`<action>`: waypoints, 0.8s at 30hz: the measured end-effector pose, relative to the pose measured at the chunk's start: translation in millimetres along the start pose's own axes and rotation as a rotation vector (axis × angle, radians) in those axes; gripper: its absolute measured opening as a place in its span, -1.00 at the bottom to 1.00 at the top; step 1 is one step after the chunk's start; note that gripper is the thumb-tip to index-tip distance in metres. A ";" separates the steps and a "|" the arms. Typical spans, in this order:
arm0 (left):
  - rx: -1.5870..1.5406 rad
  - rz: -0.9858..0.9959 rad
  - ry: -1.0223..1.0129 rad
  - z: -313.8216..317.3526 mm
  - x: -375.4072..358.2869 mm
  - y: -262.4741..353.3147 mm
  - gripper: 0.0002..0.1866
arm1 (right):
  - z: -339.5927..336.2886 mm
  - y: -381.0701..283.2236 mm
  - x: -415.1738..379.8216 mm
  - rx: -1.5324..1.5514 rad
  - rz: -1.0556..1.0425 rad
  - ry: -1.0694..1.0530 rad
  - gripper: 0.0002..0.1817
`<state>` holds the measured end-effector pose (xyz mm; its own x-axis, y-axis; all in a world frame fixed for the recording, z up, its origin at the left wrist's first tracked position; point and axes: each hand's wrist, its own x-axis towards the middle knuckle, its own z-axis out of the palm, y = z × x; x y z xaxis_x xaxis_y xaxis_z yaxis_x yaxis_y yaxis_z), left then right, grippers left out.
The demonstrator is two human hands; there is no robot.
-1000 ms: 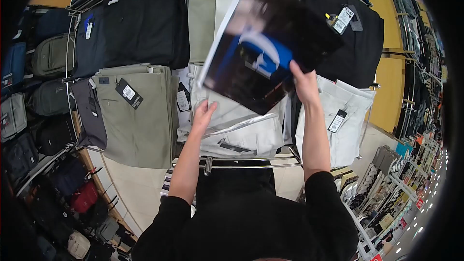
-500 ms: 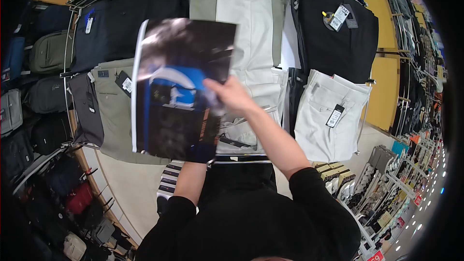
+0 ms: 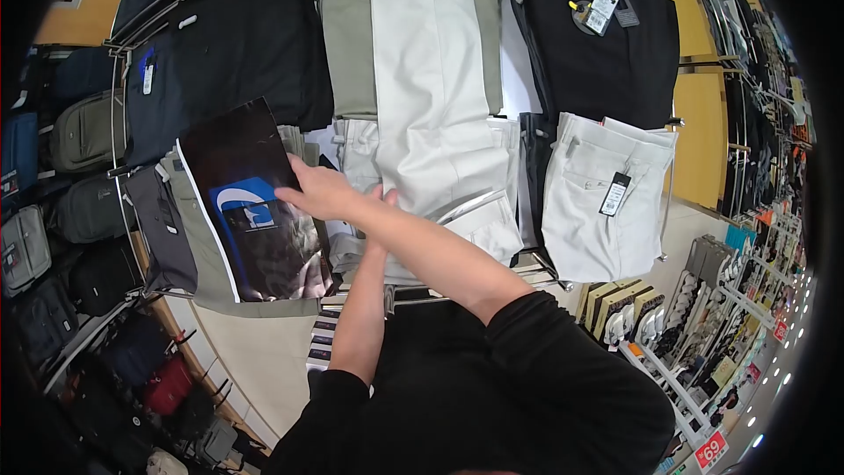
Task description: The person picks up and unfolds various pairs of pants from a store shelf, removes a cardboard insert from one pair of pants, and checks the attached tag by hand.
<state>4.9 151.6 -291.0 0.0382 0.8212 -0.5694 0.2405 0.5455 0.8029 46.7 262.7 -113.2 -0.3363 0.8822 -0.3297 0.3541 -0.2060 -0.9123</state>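
Note:
My right hand (image 3: 323, 191) reaches across to the left, closed on the right edge of a glossy dark printed sheet (image 3: 255, 251) with a blue and white logo. The sheet lies tilted over folded olive trousers (image 3: 204, 242). Beneath my right forearm, my left hand (image 3: 381, 211) is at the left edge of long white trousers (image 3: 431, 79), its visible fingertips stretched out and partly hidden. Those trousers hang down over a folded pale pair (image 3: 356, 154) and lie on olive-grey trousers (image 3: 347, 44) at the back.
Dark trousers (image 3: 233, 62) hang at back left and black trousers (image 3: 602, 79) at back right. Folded white trousers (image 3: 598, 220) with a tag hang at front right on the metal rack (image 3: 672, 211). Backpacks (image 3: 88, 136) line the left side; packaged goods fill the right.
The sheet has moved left and down onto the olive trousers with my right hand. My left hand, earlier behind the sheet, now shows at the white trousers' edge.

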 end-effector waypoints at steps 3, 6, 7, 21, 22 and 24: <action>0.550 0.202 -0.154 -15.3 -21.0 55.8 -0.57 | -30.2 8.3 -8.6 0.056 0.026 0.193 -0.45; -0.204 0.017 0.070 -12.5 -15.3 50.8 -0.64 | -76.8 86.4 -51.1 -0.154 0.053 0.771 -0.63; -0.165 0.082 0.115 -10.5 -8.7 46.0 -0.64 | -94.4 113.1 -77.9 -0.177 0.078 0.898 -0.64; 0.498 -0.049 -0.354 -41.0 -47.4 81.3 -0.12 | -81.2 151.1 -269.3 0.685 0.620 0.331 -0.58; 0.511 -0.126 -0.455 -42.8 -51.0 86.8 -0.12 | -77.0 151.6 -277.1 0.686 0.618 0.329 -0.58; 0.435 -0.057 -0.498 -48.6 -52.7 67.0 -0.18 | -67.4 157.4 -291.8 0.769 0.606 0.264 -0.60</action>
<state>-28.2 153.1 -198.6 0.4323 0.5608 -0.7061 0.6212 0.3824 0.6840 259.4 1.4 -144.2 -0.0502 0.5847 -0.8097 -0.2877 -0.7848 -0.5489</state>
